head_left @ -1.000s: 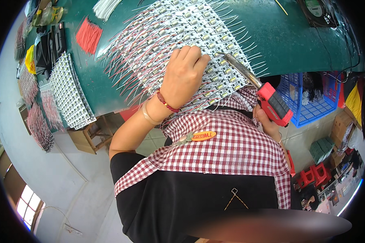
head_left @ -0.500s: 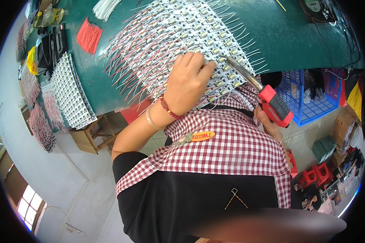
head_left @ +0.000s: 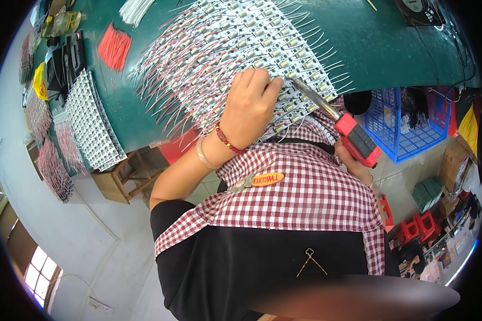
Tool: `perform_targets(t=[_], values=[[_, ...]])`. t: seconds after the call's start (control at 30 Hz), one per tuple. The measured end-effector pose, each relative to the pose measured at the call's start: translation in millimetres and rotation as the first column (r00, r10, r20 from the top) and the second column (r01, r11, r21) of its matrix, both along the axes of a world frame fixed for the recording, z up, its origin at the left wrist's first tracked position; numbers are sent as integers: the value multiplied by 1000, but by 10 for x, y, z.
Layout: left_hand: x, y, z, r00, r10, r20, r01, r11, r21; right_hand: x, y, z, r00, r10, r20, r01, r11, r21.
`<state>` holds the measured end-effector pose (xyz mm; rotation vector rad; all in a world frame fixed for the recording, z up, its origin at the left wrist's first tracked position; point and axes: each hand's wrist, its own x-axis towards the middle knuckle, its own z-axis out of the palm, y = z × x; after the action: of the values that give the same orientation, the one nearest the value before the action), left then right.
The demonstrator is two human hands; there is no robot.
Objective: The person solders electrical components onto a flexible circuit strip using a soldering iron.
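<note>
A large white panel of small circuit boards [head_left: 300,67], bristling with red and dark wires, lies on the green table in front of me. My left hand [head_left: 250,104] rests over the panel's near part, thumb and fingers pinched together; whatever they hold is hidden. From the right, my right hand [head_left: 349,158] grips a soldering iron [head_left: 357,140] with a red and black handle, its fingers partly behind the handle. The iron's metal tip points at the board, right beside my left fingertips.
On the green table [head_left: 359,51] lie bundles of red wires [head_left: 114,47] and white wires [head_left: 136,10]. Stacked board panels [head_left: 92,123] sit at the left edge, near hanging wired strips [head_left: 55,168]. A blue crate [head_left: 404,128] stands right, below a black device [head_left: 419,10].
The soldering iron has shifted slightly left, its tip now closer to my left fingertips. My left hand stays nearly in place, its fingers drawn a little closer together.
</note>
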<state>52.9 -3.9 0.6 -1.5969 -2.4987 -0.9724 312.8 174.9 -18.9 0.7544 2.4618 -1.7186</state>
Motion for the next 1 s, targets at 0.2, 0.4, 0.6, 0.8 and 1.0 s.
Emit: perform_targets(t=[0.2, 0.4, 0.6, 0.8, 1.0], values=[[-1, 4, 7, 1000, -2, -11, 2, 1000, -17, 95, 3, -51, 994, -100, -46, 93, 985, -143], [-24, -5, 66, 992, -47, -116, 36, 995, -91, 106, -13, -41, 985, -172, 2, 165, 940, -298], [-49, -36, 282, 988, -31, -152, 22, 998, -58, 118, 20, -17, 988, -155, 4, 150, 947, -284], [80, -31, 104, 992, -117, -45, 115, 992, -52, 203, 12, 22, 986, -164, -10, 157, 962, -222], [139, -23, 23, 996, -78, -37, 76, 995, -62, 198, 2, 38, 996, -85, -6, 83, 980, -181]])
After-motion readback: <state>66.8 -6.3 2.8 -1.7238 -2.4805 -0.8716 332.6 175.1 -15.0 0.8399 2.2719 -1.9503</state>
